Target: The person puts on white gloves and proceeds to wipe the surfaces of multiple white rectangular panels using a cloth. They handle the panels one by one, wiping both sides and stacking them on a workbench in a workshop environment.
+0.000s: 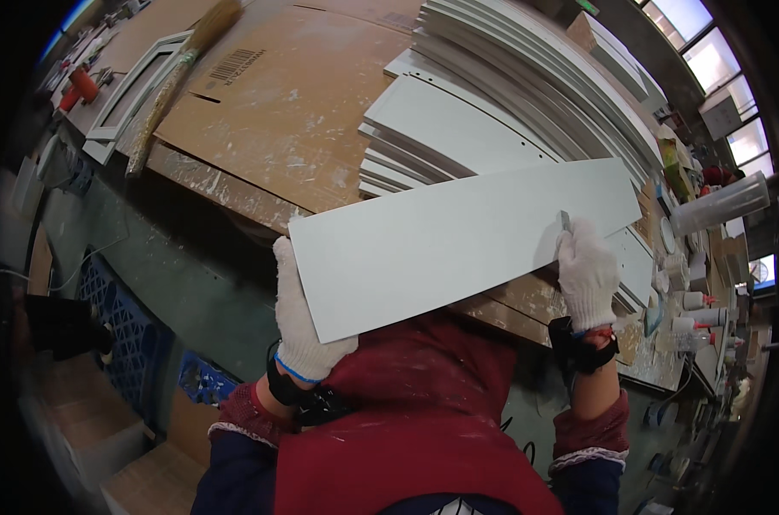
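While left hand (pixel 299 318) holds panel (pixel 432 249), cardboard (pixel 312 103) bears barcode (pixel 232 63).

A straw broom (pixel 161 105) lies beside a white frame (pixel 103 134); a blue crate (pixel 125 330) stands near a cardboard box (pixel 85 396).

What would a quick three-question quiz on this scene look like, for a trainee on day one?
1. Which hand is at the left end of the large white panel: a) left, b) right, c) neither?
2. True or false: the broom lies to the left of the stacked panels.
3. What does the right hand hold over the panel's face?

Key:
1: a, the left hand, in a white glove.
2: True.
3: A small grey piece; too little of it shows to say exactly what it is.
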The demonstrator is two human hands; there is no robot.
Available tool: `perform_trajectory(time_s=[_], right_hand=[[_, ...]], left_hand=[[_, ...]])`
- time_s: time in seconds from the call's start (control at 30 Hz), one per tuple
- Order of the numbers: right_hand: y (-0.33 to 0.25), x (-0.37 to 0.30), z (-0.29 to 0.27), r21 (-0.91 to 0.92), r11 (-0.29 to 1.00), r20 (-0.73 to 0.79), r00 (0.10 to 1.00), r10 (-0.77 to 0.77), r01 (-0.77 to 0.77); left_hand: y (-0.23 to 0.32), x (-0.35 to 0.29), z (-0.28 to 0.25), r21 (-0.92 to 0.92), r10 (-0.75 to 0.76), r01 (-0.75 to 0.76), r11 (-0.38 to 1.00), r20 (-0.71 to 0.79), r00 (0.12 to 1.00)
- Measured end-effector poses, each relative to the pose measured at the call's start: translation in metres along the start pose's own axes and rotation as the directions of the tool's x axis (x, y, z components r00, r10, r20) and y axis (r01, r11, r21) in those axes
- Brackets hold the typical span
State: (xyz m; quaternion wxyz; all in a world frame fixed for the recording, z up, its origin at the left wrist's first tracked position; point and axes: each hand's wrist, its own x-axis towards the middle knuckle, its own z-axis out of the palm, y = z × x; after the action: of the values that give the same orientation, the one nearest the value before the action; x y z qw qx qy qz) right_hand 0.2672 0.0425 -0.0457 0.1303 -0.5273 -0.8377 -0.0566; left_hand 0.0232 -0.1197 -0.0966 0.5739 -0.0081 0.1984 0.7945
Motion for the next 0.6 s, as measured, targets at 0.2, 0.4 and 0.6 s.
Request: perform_trajectory(time_s=[0.2,0.4,0.6], right_hand=[[-0.164,-0.033,0.007,0.308,0.68,-0.078,0.73,-0.679,0.666],[-0.149,-0.029,-0.007,0.434,0.657,-0.138,0.766,-0.628,0.617],[-0.133,-0.031,0.0,0.064,0.817,-0.056,0.819,-0.571,0.574]], left_hand=[[-0.004,-0.001,-0.005,0.012,0.058,-0.058,0.998,0.063,0.996],[0.0,0.002,-0.019,-0.279,-0.082,0.105,0.955,0.091,0.992],[-0.002,0.004,-0.025,-0.29,-0.049,0.077,0.954,0.105,0.993]])
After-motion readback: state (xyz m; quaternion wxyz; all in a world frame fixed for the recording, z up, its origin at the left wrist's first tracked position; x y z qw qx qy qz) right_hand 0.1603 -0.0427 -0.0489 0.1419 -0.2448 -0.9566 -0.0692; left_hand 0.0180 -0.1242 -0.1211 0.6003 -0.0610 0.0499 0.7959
